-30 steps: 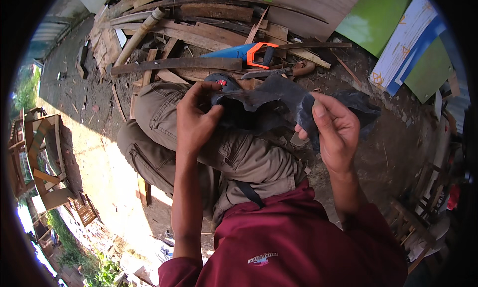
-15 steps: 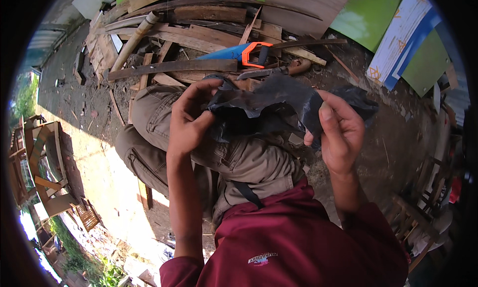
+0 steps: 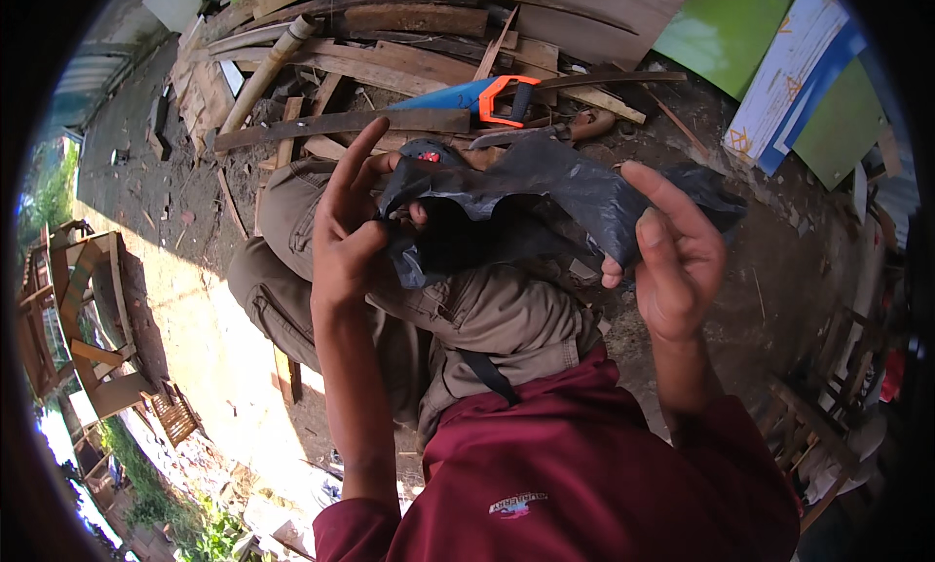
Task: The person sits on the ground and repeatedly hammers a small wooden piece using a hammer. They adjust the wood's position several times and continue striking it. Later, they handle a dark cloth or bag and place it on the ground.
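A crumpled black plastic sheet (image 3: pixel 545 197) is stretched between both hands above my bent knees in khaki trousers (image 3: pixel 467 309). My left hand (image 3: pixel 353 233) grips its left end, thumb pressed into the plastic and fingers raised. My right hand (image 3: pixel 672 255) pinches the right part of the sheet between thumb and fingers, index finger lifted. The sheet sags in the middle. A small dark object with a red spot (image 3: pixel 427 155) shows just behind its upper left edge.
A handsaw with an orange handle and blue blade (image 3: pixel 477 94) lies on a pile of wooden planks (image 3: pixel 370 65) ahead. Green and white boards (image 3: pixel 779 65) lean at the upper right. Bare dirt ground (image 3: pixel 779 270) lies to the right, wooden frames (image 3: pixel 78 318) to the left.
Both hands rose a little and drew apart, pulling the black sheet wider. My left hand's fingers opened upward along the sheet's left end.
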Available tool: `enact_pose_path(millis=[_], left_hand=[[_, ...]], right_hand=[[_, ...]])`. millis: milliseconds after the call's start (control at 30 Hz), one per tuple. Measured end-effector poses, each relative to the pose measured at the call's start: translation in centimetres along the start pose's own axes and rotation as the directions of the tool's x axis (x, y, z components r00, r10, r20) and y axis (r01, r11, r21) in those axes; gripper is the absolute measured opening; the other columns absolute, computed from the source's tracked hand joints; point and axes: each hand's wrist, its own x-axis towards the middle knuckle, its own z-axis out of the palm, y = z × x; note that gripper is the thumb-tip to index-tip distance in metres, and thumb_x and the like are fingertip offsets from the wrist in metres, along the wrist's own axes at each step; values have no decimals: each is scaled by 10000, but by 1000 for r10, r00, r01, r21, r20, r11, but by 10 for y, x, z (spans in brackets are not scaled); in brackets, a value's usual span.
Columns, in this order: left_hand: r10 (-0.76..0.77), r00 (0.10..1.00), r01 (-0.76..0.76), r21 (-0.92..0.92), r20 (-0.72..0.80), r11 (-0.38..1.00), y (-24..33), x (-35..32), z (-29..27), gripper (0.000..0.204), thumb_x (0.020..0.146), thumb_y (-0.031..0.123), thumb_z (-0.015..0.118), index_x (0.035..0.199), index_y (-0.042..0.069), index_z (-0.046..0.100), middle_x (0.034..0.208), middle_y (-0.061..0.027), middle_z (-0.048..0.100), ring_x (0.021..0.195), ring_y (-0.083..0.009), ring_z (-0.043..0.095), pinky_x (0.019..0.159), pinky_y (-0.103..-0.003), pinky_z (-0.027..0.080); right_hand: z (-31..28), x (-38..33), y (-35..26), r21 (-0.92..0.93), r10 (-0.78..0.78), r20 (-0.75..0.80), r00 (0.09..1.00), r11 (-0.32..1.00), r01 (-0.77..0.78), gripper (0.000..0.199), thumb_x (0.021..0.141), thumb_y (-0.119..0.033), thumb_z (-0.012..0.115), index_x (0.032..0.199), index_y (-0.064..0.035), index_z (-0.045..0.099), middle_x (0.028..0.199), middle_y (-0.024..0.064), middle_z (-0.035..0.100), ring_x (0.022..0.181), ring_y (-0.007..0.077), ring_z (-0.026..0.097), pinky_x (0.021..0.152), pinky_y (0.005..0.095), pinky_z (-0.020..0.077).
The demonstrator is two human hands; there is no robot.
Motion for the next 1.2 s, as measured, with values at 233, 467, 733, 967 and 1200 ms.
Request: enact_pose_path(millis=[233, 467, 733, 967, 1200], left_hand=[[21, 998, -23, 21, 60, 1000, -2, 4, 8, 889, 669, -19, 592, 1516, -50, 325, 1216, -145, 544, 907, -199, 648, 813, -291, 546], [-211, 925, 44, 465, 314, 884, -29, 19, 85, 714, 758, -90, 558, 1456, 30, 466, 1185, -75, 570, 1020, -135, 582, 857, -271, 500], [-158, 982, 99, 435, 101, 895, -13, 44, 53, 387, 964, 164, 643, 1308, -4, 588, 1100, -51, 662, 932, -100, 602, 789, -263, 503], [-239, 968, 252, 353, -81, 901, -46, 52, 37, 301, 1001, 224, 605, 1223, 23, 635, 1020, -29, 677, 869, -79, 603, 754, -256, 499], [-257, 966, 189, 568, 41, 801, -59, 47, 29, 335, 995, 263, 640, 1214, 9, 632, 1029, -18, 682, 883, -91, 602, 747, -242, 483]], right_hand=[[8, 7, 17, -11, -65, 126, 990, 998, 67, 809, 910, -205, 732, 1529, 37, 270, 1151, 211, 642, 948, 234, 657, 827, 343, 534], [-7, -3, 99, -449, -28, 258, 966, 882, 145, 516, 802, -152, 773, 1262, -20, 578, 1045, 201, 689, 986, 389, 679, 826, 416, 518], [-149, -22, 41, -731, -104, -239, 965, 674, -109, 209, 833, -142, 732, 958, 20, 693, 783, 160, 700, 730, 201, 697, 675, 345, 507], [-300, -29, 70, -700, -89, -692, 717, 325, -636, 356, 836, -265, 740, 990, 50, 676, 790, 194, 712, 791, 323, 718, 721, 411, 523], [-326, -9, 135, -755, -189, -655, 731, 128, -643, 507, 863, -295, 722, 1226, 36, 594, 1314, 286, 585, 1233, 382, 581, 1004, 452, 468]])
